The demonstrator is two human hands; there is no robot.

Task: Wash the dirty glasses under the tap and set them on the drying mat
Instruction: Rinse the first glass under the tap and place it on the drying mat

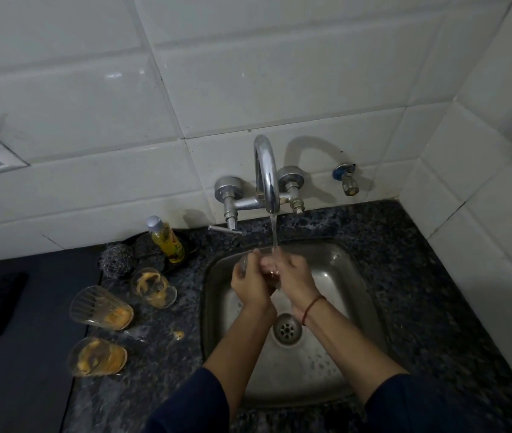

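The glass [243,264] you're washing is over the sink [353,276], right under the water stream [274,232] running from the tap [265,170]. Your left hand [250,284] wraps its fingers round the glass from the left. Your right hand [293,278] curls against its other side, and the water lands on those fingers. On the table [429,307] left of the sink sit a far glass [153,287], a ribbed glass [100,307] and a near glass [97,356], all smeared orange. Behind them are a soap bottle [167,242] and a steel scrubber [115,260].
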